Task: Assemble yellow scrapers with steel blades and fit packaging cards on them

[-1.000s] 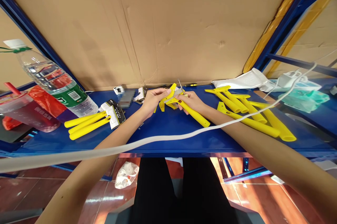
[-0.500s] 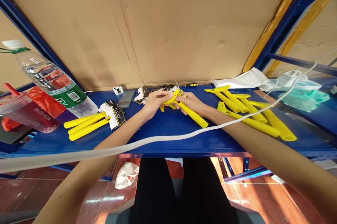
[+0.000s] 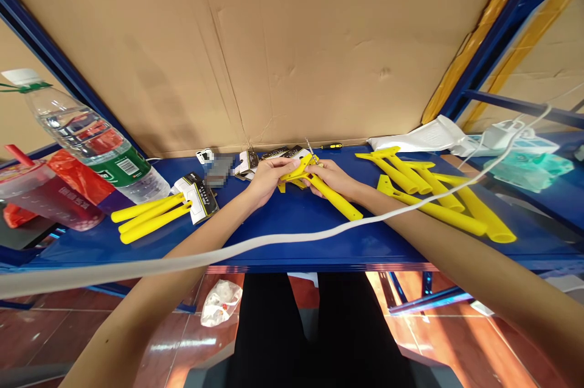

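A yellow plastic scraper [image 3: 336,198] with a flat forked head and a round tube handle is held between my two hands above the blue table. My left hand [image 3: 272,176] pinches the head from the left, thumb on top. My right hand [image 3: 335,181] closes round the part where head and handle join; its fingertips are partly hidden. A thin metal shaft [image 3: 309,145] sticks up behind the scraper head, and I cannot make out what it belongs to or which hand touches it. Just behind my hands lie black-and-white packaging cards [image 3: 285,152].
Several loose yellow scrapers [image 3: 438,190] lie to the right, and carded yellow ones [image 3: 155,218] to the left. A bottle [image 3: 114,157] and a drink cup [image 3: 55,196] stand at far left. A white cable [image 3: 292,237] crosses in front. A yellow-black screwdriver [image 3: 331,146] lies by the cardboard wall [image 3: 296,41].
Almost nothing differs. Both hands keep the scraper in the same place, and the view has shifted very slightly.
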Motion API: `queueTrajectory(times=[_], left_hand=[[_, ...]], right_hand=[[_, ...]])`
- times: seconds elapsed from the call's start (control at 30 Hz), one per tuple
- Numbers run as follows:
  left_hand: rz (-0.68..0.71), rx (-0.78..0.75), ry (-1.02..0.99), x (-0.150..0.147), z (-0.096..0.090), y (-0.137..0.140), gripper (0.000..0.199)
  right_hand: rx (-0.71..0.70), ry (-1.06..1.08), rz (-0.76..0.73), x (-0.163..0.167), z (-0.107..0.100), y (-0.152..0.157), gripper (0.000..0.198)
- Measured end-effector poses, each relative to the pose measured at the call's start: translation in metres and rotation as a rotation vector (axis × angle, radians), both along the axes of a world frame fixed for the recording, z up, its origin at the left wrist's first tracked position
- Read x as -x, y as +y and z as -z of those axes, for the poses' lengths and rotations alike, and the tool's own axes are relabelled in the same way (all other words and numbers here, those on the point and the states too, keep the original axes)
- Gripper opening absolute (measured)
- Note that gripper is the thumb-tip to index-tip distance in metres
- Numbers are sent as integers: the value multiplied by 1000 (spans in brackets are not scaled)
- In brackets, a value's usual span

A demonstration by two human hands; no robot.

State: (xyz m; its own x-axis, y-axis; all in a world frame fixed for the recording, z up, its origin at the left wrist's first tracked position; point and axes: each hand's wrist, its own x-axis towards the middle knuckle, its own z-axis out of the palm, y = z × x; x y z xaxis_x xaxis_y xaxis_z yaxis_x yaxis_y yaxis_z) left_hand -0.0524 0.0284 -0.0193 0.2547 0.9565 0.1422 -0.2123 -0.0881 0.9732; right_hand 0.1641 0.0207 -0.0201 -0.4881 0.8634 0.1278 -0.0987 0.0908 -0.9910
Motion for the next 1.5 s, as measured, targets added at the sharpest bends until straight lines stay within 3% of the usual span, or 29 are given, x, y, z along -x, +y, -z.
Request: queueTrajectory(times=[0.33,0.6,0.8,1.1,1.3,1.5], left_hand=[[-49,14,50,2,-2,0,50],[-48,-11,32,-2,-4,-6,51],[-43,-30,36,-4,-2,-5,49],[-33,-121,59,-6,-2,-8,42],[-27,-110,-47,-4,-4,-10,50],[-8,-103,-23,-1,-7,-9,48]], right_hand=[[-26,7,-14,-2,-2,-4,28],[-140,-102,50,2,-2,-5,52],[-149,-135,77,3,-4,-7,58],[-160,-92,76,3,-5,-8,56],[-163,-51,114,4,-5,-8,53],[-166,-53,112,3,-3,-7,49]])
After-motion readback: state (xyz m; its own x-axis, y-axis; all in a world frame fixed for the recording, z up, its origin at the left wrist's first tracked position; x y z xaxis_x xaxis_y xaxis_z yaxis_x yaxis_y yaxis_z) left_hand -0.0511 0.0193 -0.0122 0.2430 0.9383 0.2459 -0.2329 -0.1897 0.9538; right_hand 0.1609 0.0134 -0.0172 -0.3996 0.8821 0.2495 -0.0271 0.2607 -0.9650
